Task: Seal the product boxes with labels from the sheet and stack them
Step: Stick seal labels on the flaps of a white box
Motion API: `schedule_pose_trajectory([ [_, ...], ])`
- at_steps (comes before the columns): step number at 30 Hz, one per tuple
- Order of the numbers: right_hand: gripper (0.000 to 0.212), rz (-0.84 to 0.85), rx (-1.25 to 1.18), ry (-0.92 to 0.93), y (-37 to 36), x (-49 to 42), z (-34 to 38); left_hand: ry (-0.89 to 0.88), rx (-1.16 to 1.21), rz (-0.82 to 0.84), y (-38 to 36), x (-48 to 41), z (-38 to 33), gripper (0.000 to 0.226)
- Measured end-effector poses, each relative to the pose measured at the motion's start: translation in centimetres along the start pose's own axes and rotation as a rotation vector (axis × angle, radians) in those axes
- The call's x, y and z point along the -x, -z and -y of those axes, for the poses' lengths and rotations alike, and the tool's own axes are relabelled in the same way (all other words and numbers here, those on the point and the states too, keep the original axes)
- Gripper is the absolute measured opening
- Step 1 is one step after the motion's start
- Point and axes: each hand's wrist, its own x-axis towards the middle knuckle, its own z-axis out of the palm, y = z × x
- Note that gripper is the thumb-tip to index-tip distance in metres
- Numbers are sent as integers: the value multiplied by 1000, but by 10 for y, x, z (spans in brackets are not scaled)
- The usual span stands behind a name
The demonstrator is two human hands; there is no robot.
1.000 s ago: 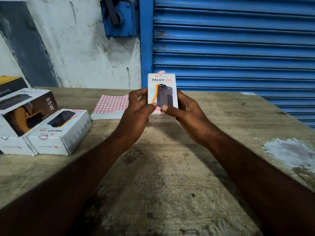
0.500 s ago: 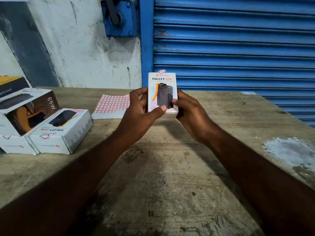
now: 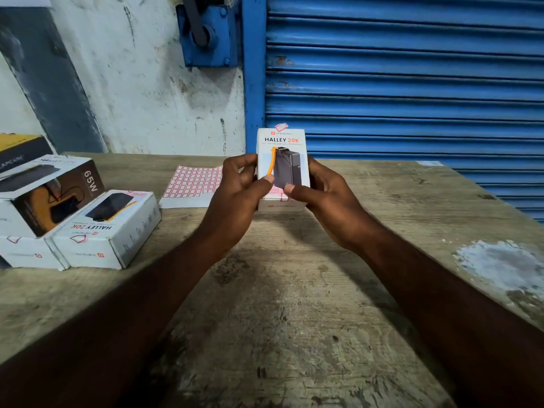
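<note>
I hold a white "HALLEY 20K" product box (image 3: 284, 142) upright above the middle of the wooden table (image 3: 265, 290). My left hand (image 3: 235, 195) grips its left side, thumb across the front. My right hand (image 3: 323, 195) grips the right side, thumb on the lower front. A red-edged label (image 3: 281, 126) sticks up from the box's top edge, and another label shows near my right thumb. The label sheet (image 3: 191, 184), a grid of red-bordered stickers, lies flat on the table behind my left hand.
At the table's left stand a white "HALLEY 20K" box (image 3: 109, 228) lying flat, a "65W" box (image 3: 50, 189) stacked on another box (image 3: 26, 251), and a yellow-black box (image 3: 20, 151) behind. A blue shutter (image 3: 412, 83) rises behind the table.
Both thumbs have shifted on the box's lower front: the left thumb slid across the front and back, the right thumb moved along the bottom. The box rose slightly.
</note>
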Motion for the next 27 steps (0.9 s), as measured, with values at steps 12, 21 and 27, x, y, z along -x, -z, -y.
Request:
schedule_pose_trajectory([
  [12, 56, -141, 23, -53, 1, 2, 2, 37, -15, -112, 4, -4, 0, 24],
  [21, 82, -60, 61, -56, 6, 4, 11, -36, -66, -19, 5, -2, 1, 48],
  [27, 44, -74, 25, -26, 5, 1, 10, -89, -90, 24, 8, -3, 3, 48],
])
